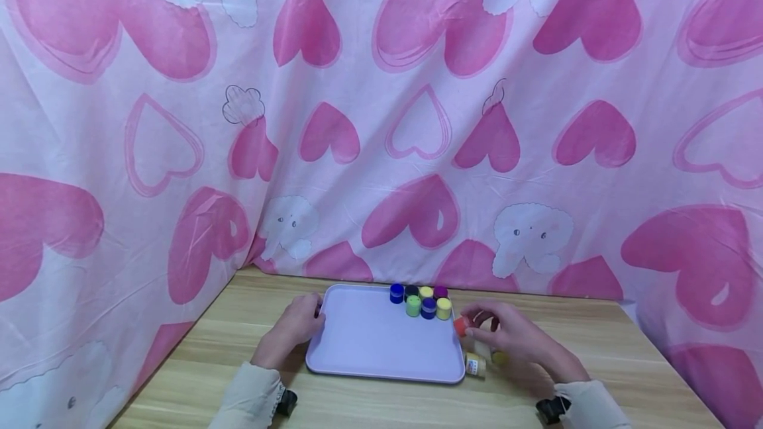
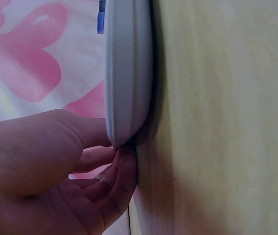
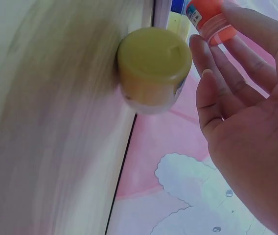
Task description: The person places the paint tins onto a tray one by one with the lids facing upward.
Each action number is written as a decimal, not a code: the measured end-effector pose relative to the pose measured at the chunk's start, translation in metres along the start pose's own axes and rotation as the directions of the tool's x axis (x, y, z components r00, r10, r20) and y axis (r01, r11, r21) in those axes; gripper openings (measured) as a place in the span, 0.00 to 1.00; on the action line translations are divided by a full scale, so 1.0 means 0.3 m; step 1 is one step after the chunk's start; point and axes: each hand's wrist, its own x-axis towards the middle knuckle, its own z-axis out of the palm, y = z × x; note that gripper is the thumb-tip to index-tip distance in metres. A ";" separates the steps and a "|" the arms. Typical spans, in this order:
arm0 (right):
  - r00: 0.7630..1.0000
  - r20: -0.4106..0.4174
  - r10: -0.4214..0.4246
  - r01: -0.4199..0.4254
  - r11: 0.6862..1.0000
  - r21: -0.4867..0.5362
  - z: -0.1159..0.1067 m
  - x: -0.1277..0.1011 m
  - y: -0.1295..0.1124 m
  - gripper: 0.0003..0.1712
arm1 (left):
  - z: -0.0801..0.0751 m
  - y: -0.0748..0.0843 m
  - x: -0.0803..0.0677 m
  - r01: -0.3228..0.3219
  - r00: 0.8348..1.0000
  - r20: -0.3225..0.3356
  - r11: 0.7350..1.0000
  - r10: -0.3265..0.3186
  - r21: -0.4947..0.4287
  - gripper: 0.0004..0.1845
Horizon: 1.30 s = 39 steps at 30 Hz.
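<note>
Right grip pinches an orange jar — left grip holds the tray, thumb partly hidden.

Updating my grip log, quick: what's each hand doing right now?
Left hand: gripping the edge of the lilac tray.
Right hand: holding the orange jar.

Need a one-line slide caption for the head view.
Left hand grips the lilac tray; right hand holds an orange jar near the tray's right edge.

Dim left wrist view (soft shadows)
</note>
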 end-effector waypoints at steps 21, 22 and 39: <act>0.997 -0.029 -0.065 0.063 0.996 -0.062 0.041 0.050 -0.070 0.19 | 0.059 -0.091 0.048 -0.072 0.997 -0.031 0.997 0.071 -0.017 0.02; 0.997 -0.030 -0.069 0.067 0.995 -0.069 0.042 0.053 -0.076 0.19 | 0.053 -0.085 0.043 -0.073 0.997 -0.032 0.997 0.072 -0.019 0.02; 0.995 -0.020 -0.095 0.092 0.991 -0.094 0.079 0.145 -0.168 0.20 | 0.103 -0.140 0.087 -0.040 0.998 -0.054 0.999 0.040 0.002 0.03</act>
